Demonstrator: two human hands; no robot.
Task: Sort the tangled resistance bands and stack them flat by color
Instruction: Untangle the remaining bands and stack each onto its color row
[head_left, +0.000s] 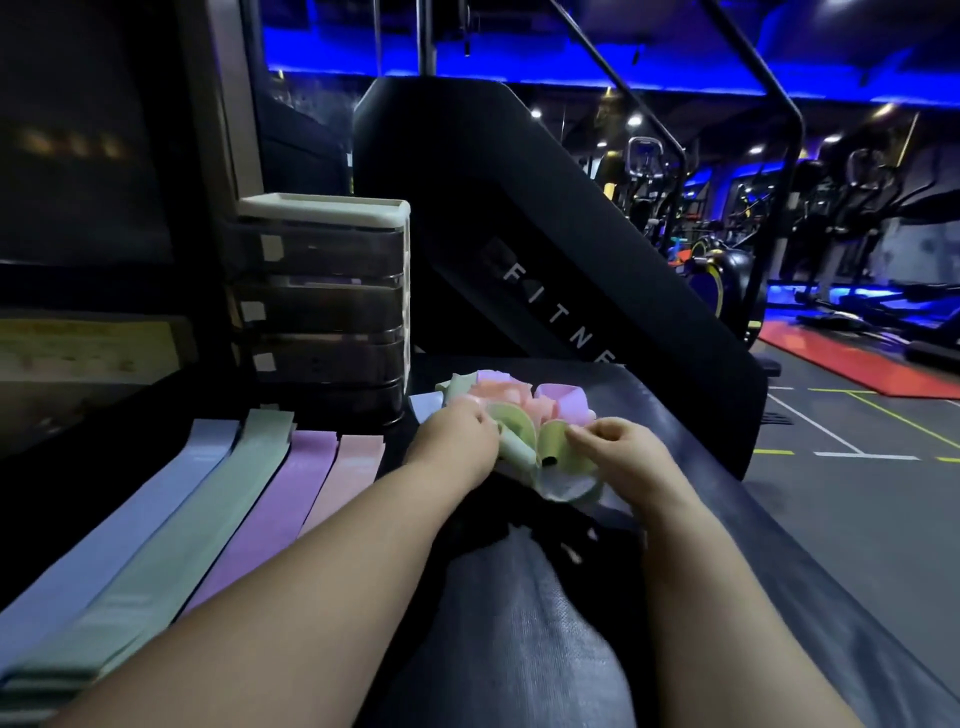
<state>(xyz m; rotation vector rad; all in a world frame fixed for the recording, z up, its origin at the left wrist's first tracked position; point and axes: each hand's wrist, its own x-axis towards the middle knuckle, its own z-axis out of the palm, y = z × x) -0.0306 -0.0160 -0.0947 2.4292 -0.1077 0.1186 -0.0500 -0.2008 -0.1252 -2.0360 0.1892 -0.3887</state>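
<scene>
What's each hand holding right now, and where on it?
Left hand grips the folded loop of a pale green rubber band in the tangled pile; right hand pinches the upper edge of a yellow-green rubber band beside it.

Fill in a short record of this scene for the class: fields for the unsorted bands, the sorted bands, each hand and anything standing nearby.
Unsorted: tangle of pink, purple, green and yellow-green bands on the dark mat
Sorted, left to right: blue band, green band, purple band, pink band, flat, side by side
Left hand: fingers curled on a pale green loop of the tangle
Right hand: pinches a yellow-green loop of the tangle
Behind: drawer unit
</scene>
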